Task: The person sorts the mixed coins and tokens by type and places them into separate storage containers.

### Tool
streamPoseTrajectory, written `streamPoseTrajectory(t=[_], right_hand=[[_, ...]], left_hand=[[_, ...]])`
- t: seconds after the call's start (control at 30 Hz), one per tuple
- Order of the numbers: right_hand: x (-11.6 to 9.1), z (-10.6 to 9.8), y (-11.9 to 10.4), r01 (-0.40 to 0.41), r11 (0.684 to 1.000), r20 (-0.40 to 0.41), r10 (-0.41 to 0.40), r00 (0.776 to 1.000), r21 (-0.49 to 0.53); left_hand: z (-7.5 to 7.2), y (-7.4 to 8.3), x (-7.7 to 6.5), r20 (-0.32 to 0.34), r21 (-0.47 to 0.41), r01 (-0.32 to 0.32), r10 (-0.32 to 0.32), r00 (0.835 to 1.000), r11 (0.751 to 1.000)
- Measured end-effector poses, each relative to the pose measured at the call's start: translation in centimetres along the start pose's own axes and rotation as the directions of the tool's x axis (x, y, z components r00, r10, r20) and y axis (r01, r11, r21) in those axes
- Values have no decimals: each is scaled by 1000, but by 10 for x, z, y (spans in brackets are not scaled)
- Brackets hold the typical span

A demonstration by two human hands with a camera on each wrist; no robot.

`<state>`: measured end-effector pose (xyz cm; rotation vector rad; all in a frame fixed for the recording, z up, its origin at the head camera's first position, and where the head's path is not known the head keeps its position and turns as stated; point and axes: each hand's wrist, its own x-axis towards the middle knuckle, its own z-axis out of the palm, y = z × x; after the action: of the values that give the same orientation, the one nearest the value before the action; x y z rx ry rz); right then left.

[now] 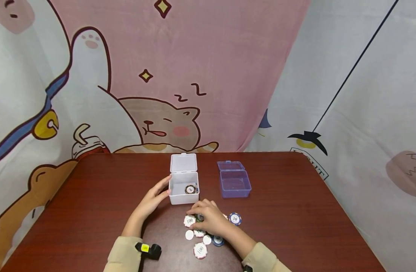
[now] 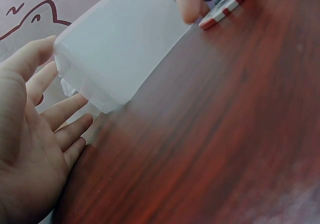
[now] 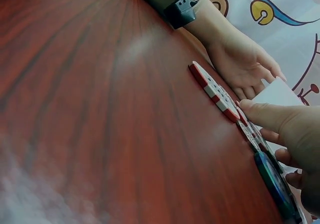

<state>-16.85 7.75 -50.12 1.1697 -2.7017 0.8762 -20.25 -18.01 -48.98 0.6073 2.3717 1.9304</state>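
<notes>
My left hand (image 1: 151, 200) reaches to the left side of an open white plastic box (image 1: 184, 199), its fingers spread and fingertips right at the wall. Inside that box lies a black-edged poker chip (image 1: 190, 189). Bent over a cluster of chips in front of the box, my right hand (image 1: 210, 218) has thumb and index fingertips at opposite edges of a white poker chip marked 100 (image 1: 189, 221). In the right wrist view its thumb (image 3: 265, 115) overlaps red-and-white chips (image 3: 212, 90). I cannot tell whether it pinches one. A dark green chip (image 1: 200, 217) shows beside the fingers.
An open purple translucent box (image 1: 236, 192) stands right of the white one. Around the right hand lie a blue 10 chip (image 1: 235, 218), another blue chip (image 1: 218, 240), a white 100 chip (image 1: 200, 250) and small white discs (image 1: 189, 235). A patterned cloth (image 1: 228, 75) hangs behind the table (image 1: 296, 219).
</notes>
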Motion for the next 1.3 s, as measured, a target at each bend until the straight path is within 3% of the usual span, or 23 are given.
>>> streamPoseTrajectory(t=[0.13, 0.3, 0.73, 0.97, 1.3], right_hand=[[1, 2, 0, 8, 1000, -2, -8, 1000, -12], [2, 5, 0, 13, 1000, -3, -13, 1000, -9], [2, 7, -2, 36, 999, -51, -34, 998, 40], [3, 5, -2, 94, 995, -108, -89, 990, 44], [2, -1, -6, 148, 988, -174, -140, 975, 36]], left_hand=[[-1, -14, 1, -6, 20, 2, -2, 1000, 1000], [-2, -20, 1, -8, -4, 7, -7, 1000, 1000], [-1, -17, 0, -4, -14, -1, 1, 1000, 1000], [-2, -19, 0, -3, -27, 11, -11, 1000, 1000], [0, 16, -3, 22, -39, 32, -31, 999, 999]])
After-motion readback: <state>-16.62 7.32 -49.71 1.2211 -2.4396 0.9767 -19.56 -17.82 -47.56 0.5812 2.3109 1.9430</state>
